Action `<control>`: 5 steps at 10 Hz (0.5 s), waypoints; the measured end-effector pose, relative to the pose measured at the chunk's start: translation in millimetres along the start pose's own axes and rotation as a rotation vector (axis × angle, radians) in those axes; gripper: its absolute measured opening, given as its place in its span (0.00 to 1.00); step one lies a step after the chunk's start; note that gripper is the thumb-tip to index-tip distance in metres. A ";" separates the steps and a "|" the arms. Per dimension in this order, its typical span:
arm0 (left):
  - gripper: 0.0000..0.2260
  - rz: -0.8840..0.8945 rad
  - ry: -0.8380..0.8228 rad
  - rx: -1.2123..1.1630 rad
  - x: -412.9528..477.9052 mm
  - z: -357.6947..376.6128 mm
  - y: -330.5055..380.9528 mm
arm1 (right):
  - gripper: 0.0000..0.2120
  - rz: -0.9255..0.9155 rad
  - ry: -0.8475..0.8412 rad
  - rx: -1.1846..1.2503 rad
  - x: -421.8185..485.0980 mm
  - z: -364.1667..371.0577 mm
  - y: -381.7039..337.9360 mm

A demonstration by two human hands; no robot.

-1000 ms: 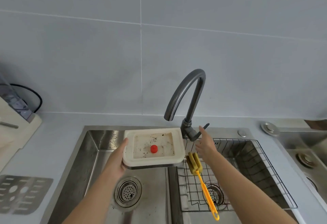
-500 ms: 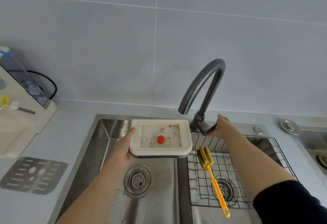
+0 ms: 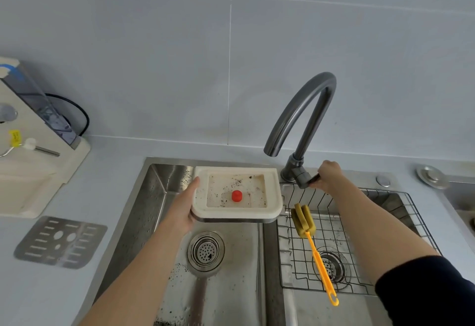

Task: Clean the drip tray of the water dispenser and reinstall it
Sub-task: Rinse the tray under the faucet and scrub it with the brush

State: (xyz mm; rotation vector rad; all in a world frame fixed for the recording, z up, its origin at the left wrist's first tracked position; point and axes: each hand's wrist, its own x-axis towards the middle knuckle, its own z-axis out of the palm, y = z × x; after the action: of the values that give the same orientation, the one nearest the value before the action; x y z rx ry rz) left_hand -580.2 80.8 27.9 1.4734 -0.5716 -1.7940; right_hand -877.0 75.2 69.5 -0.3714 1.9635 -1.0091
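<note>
The drip tray (image 3: pixel 236 194) is up over the left sink basin (image 3: pixel 164 212), roughly level, held by its left edge alone: the left hand (image 3: pixel 185 207) has its thumb on the rim and its fingers wrapped underneath. Dark specks and a red float (image 3: pixel 236 195) sit in its well. At about two o'clock from the tray the right hand (image 3: pixel 327 175) is closed around the faucet lever (image 3: pixel 312 179); no water shows at the spout (image 3: pixel 270 151) yet.

I'd worry about that one-sided hold. A hard stream striking the far side could tip the tray and throw the grit over the counter (image 3: pixel 108 197).

Room is tight at three o'clock, where the tray nearly touches the divider and the wire rack (image 3: pixel 359 235) holding the sponge brush (image 3: pixel 303 220). At six o'clock the basin lies open down to the drain (image 3: pixel 205 251).
</note>
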 end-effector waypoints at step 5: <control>0.11 0.019 0.002 0.031 -8.3 -3.1 -3.7 | 0.14 0.041 0.035 -0.003 4.6 3.3 5.9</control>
State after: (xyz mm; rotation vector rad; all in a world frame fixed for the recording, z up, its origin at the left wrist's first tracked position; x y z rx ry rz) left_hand -577.7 89.8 29.7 1.4859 -0.6132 -1.7768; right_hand -876.3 74.5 61.3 -0.3155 1.9968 -0.9922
